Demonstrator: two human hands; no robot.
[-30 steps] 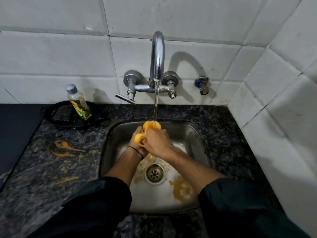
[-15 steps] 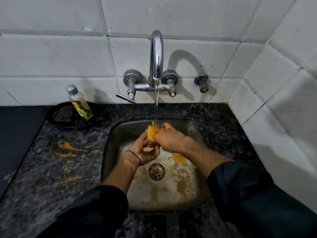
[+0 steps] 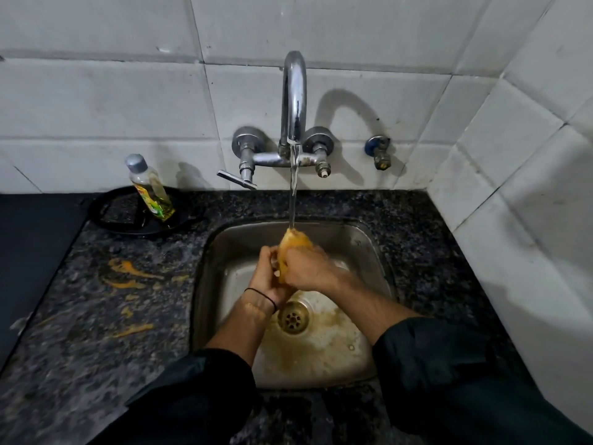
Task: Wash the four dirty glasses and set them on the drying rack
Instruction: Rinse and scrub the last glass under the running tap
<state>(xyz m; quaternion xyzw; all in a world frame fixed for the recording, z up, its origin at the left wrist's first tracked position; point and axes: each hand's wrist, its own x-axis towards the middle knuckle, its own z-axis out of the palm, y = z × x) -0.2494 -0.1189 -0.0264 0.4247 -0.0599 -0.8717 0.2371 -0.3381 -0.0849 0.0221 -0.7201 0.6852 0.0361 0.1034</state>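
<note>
One glass in play: the glass [image 3: 293, 244], smeared orange, is held tilted over the sink [image 3: 208, 284], its upper end right under the water [image 3: 292, 194] running from the tap [image 3: 293, 91].
Left hand: the left hand [image 3: 268, 277] cups it from the left and below, fingers curled round it.
Right hand: the right hand [image 3: 309, 271] is wrapped over it from the right, gripping; I'd judge it is rubbing the wall.
Done so far: nothing I can vouch for; no washed glass and no drying rack is in sight.
Left to do: this one looks mid-rinse, with orange clinging to it; the other three are out of view.
Mess: orange wash lies round the drain [image 3: 292, 317], orange spills [image 3: 128, 274] mark the bench [image 3: 96, 348], and a bottle [image 3: 150, 187], probably soap, stands behind.
</note>
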